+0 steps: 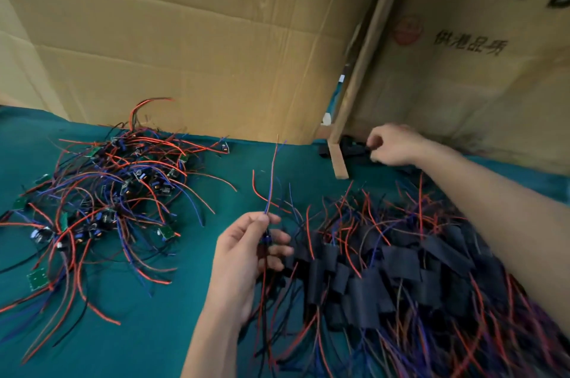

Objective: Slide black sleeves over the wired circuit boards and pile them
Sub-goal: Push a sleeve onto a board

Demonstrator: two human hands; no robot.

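Teal cloth (172, 316) on bench; cardboard walls (216, 38) behind.

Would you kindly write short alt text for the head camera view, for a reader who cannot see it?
A person's left hand pinches a wired circuit board above a green cloth, while the right hand reaches to loose black sleeves by a cardboard wall. Unsleeved boards are heaped left, sleeved ones right.
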